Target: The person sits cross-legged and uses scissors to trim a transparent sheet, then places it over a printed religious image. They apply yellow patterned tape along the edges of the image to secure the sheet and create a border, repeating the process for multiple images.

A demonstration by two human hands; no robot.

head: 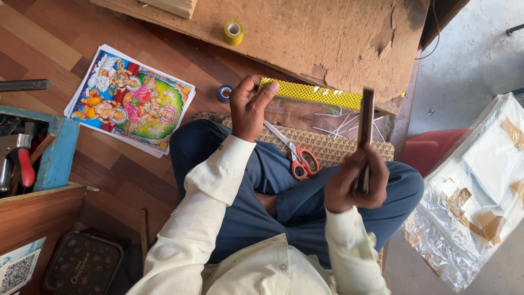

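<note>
A stack of colourful religious prints (131, 98) lies on the wooden floor (43, 49) at the left. The left hand (248, 109) is raised with fingers loosely curled, grasping nothing. Red-handled scissors (295, 155) rest on the patterned mat (338, 147) between the hands. The right hand (357, 183) is clenched around a thin dark strip (366, 131), held upright above the knee.

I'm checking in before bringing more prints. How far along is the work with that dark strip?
Done: nothing finished shows. In hand: the right hand holds a dark strip upright; the left hand is raised and empty. Left: the colourful prints lie stacked and bare on the floor, the red-handled scissors idle on the mat, and the yellow tape roll sits untouched on the board.
</note>
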